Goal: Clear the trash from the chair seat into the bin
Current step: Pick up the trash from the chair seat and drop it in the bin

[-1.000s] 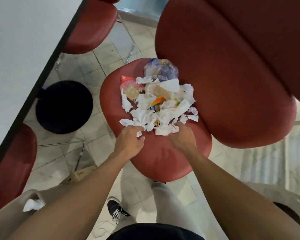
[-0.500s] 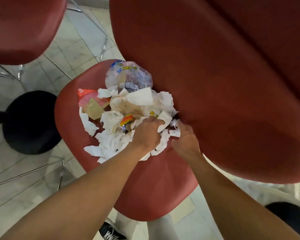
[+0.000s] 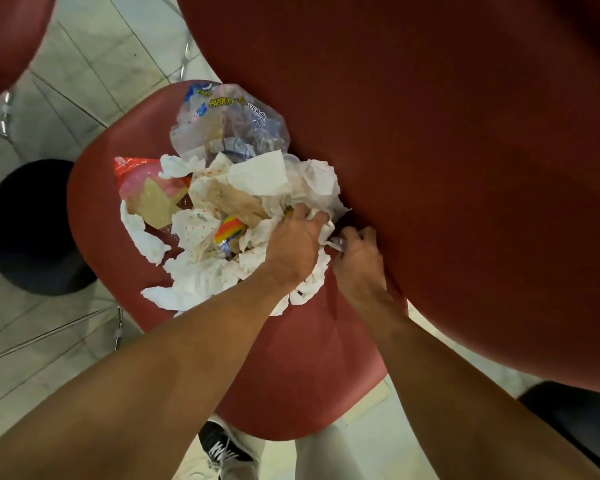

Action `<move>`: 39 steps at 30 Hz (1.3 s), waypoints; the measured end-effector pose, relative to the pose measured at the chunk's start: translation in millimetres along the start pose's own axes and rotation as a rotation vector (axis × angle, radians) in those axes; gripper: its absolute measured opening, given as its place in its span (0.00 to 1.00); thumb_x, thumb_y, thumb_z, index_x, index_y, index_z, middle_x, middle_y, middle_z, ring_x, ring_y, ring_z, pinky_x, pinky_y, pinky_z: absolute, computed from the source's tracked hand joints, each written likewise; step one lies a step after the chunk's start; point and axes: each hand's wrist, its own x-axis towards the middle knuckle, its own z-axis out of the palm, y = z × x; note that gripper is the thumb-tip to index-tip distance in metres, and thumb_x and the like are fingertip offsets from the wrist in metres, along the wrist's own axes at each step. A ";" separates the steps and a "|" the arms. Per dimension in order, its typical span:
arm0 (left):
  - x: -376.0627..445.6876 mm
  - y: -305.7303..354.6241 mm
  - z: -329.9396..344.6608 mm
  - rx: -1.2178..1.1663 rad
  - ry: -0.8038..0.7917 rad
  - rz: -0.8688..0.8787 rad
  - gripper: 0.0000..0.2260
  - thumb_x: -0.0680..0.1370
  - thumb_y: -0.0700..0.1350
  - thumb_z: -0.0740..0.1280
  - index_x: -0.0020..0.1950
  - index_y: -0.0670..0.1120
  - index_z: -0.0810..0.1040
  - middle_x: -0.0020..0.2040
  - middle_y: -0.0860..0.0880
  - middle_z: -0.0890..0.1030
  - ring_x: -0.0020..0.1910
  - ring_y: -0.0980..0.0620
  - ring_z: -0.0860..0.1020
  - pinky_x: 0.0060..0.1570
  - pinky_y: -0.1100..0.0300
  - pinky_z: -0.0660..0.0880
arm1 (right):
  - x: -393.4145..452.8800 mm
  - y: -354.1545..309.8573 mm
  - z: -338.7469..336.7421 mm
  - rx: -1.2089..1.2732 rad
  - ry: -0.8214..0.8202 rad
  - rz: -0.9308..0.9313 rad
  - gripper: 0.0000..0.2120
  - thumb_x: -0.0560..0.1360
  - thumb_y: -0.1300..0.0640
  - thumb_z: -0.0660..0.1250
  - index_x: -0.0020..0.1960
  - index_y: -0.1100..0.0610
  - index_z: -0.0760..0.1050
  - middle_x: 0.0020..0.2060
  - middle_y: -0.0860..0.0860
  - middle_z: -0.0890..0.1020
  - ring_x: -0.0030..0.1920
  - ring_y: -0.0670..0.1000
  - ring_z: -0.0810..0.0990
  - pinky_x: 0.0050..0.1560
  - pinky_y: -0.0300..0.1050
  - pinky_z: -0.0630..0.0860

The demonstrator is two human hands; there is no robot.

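The fingertips of both hands are buried in paper, so the exact grip is only partly visible. The chair backrest (image 3: 465,168) fills the upper right and hides the rear edge of the chair seat (image 3: 291,368). The black bin (image 3: 28,230) at left is blurred and its opening cannot be made out. A 2nd dark shape at the lower right corner is cut off and unidentifiable.

Count: 2 hands, 1 trash pile (image 3: 222,209), 1 clear paper-towel wrapper (image 3: 229,126) at the pile's far end, 1 red plastic wrapper (image 3: 132,171) at its left, 1 rainbow-striped wrapper (image 3: 227,230) near the middle, many crumpled white tissues, too tangled to count. 1 black-and-white shoe (image 3: 222,448) shows below the seat.

Left hand (image 3: 291,251): fingers curled down into the tissues on the pile's right side, gripping them. Right hand (image 3: 357,261): just beside the left, at the seat-backrest crease, fingers pinching a small scrap of white paper.

The whole pile lies on the red seat; the bin stands on the floor, left of the seat and apart from it.

Floor: pale tile (image 3: 94,53) with dark grout lines. Another red chair (image 3: 7,39) is cut off at upper left, with chrome legs visible.
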 end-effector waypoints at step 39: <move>-468.2 -150.5 -96.2 -0.465 0.432 -0.319 0.20 0.72 0.40 0.73 0.63 0.51 0.76 0.54 0.47 0.71 0.50 0.48 0.75 0.52 0.59 0.71 | -402.2 -198.5 41.5 0.067 -0.015 -0.208 0.14 0.76 0.61 0.65 0.61 0.58 0.73 0.58 0.58 0.72 0.51 0.61 0.78 0.52 0.49 0.73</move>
